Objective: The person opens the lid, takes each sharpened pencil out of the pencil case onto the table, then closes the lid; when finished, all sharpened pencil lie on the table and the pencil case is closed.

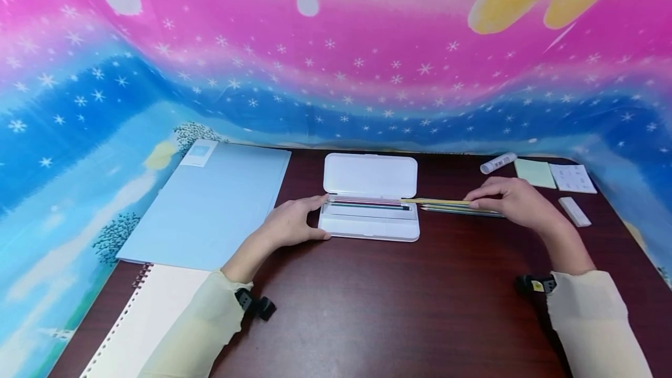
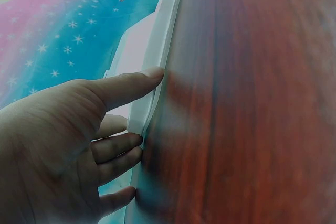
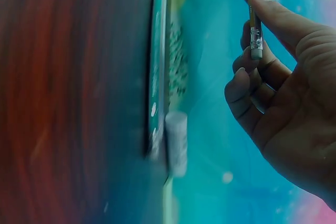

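A white pencil case [image 1: 367, 227] lies with its lid raised at the back, and several pencils [image 1: 367, 205] rest inside it. My left hand [image 1: 286, 223] grips its left end, thumb on the front edge and fingers toward the back corner. In the left wrist view, the thumb [image 2: 131, 88] presses the case's edge. My right hand [image 1: 517, 200] pinches a yellow pencil [image 1: 441, 200] between thumb and fingers, its front end over the case's right side. Its grey eraser end [image 3: 255, 53] shows in the right wrist view. More pencils [image 1: 446, 209] lie on the table under that hand.
A glue stick [image 1: 497, 163], green sticky notes [image 1: 535, 172], a printed white pad [image 1: 573, 178] and a white eraser [image 1: 574, 212] lie at the right. A pale blue folder [image 1: 210, 209] and a spiral notebook [image 1: 152, 319] lie left. A patterned cloth [image 1: 336, 74] hangs behind the table.
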`<state>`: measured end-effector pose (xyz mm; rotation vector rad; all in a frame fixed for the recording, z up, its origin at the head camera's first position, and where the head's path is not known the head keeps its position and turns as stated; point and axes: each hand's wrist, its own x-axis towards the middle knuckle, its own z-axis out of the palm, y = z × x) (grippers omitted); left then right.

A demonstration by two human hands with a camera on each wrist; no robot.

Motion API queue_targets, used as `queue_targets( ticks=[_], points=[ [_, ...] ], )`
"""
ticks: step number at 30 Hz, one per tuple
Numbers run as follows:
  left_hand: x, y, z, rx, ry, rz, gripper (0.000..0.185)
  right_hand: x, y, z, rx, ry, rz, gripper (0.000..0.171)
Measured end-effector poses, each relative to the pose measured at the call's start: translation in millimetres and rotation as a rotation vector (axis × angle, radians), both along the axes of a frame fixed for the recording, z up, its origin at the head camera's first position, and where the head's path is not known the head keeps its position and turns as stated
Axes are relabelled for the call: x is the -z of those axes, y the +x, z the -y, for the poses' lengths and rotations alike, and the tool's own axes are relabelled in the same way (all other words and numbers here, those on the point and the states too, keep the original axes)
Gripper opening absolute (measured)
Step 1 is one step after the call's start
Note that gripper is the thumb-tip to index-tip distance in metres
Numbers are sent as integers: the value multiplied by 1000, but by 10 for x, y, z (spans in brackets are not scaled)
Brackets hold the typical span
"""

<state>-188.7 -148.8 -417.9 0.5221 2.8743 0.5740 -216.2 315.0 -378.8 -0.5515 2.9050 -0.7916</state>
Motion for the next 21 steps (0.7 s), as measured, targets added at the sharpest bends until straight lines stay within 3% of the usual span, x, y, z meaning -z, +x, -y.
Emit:
queue_targets(
  ticks=[9,21],
  points=[
    [6,1,1,2,5,8,90,146,1,-333,64,-4,70,20],
    [-13,6,-7,-2,2,0,91,205,-7,-446,90,51,83,18]
  ],
)
